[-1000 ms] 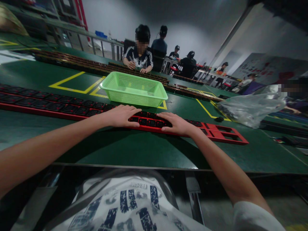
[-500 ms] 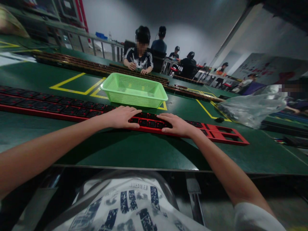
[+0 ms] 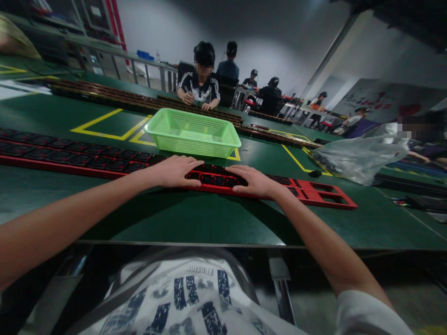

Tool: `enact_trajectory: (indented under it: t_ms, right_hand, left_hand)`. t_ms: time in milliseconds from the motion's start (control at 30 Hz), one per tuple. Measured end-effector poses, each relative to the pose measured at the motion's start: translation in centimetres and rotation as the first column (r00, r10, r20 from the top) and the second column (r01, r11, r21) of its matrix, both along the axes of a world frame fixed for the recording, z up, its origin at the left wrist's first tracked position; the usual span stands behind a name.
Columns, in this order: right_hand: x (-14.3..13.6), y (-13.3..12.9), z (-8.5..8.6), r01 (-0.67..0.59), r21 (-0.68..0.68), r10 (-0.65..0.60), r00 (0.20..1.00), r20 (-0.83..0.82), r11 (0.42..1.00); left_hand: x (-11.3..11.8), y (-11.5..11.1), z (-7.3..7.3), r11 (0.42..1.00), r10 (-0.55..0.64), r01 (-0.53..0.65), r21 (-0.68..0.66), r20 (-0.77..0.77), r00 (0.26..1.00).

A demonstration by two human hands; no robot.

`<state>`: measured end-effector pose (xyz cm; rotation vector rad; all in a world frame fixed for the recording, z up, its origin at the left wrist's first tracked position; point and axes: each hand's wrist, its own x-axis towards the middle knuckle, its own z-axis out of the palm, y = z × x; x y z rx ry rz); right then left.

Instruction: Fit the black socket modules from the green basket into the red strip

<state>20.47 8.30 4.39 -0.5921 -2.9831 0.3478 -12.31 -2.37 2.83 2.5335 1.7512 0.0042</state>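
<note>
A long red power strip housing (image 3: 338, 199) lies across the green table, fitted with two rows of black sockets (image 3: 219, 180). My left hand (image 3: 174, 171) rests on it left of the middle, fingers stretched out and thumb apart along the near side. To the right, my right hand (image 3: 252, 180) lies over the same housing in a mirrored pose, its thumb near the front edge. Several sockets show between the two hands; those under the palms are hidden. At the housing's right end, rectangular openings hold no sockets.
Just beyond the housing stands a light green perforated basket (image 3: 195, 146). A clear plastic bag (image 3: 363, 156) lies at the right, near a small black piece (image 3: 314, 173). Long metal strips (image 3: 115, 95) run behind the basket, where a co-worker (image 3: 200, 81) sits.
The view has shifted slightly, so the basket and housing sit a little further left and lower. Both hands keep their places on the housing.
</note>
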Motion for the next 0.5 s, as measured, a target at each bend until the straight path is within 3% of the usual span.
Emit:
enact_trajectory:
  t_ms: [367, 500]
  right_hand:
    - [0.2, 0.2, 0.0, 0.005, 0.014, -0.005, 1.000, 0.008, 1.000]
    - [-1.2, 0.3, 0.6, -0.030, 0.009, 0.030, 1.000, 0.007, 1.000]
  left_hand:
    - [-0.2, 0.1, -0.1, 1.000, -0.007, 0.006, 0.011, 0.040, 0.999]
    - [-0.1, 0.1, -0.2, 1.000, -0.006, 0.005, 0.014, 0.030, 1.000]
